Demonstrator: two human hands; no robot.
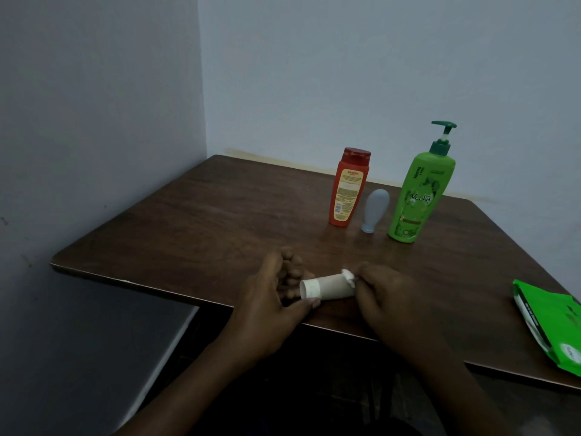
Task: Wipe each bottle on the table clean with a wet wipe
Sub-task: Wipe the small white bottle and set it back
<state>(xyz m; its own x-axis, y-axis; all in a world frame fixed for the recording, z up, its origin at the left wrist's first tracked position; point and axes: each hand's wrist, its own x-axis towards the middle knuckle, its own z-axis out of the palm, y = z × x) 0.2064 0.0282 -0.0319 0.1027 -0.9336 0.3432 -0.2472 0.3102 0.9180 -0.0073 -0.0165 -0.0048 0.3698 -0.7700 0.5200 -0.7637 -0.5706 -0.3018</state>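
**White bottle in both hands, wipe on its end**

And here we are at the table [220,215]. The white bottle [327,288] lies sideways in the air, well in front and to the left of the green pump bottle [419,196], close to the near edge. The left hand [276,297] grips its left end, thumb below and fingers curled behind. The right hand [386,294] pinches a bunched white wipe [348,274] against the other end.

Just left of the green pump bottle, a small grey-blue bottle [375,210] stands on its cap. Left again stands the orange bottle [347,188], upright. Well to the right and nearer than the pump bottle lies a green wipe packet [547,322], flat.
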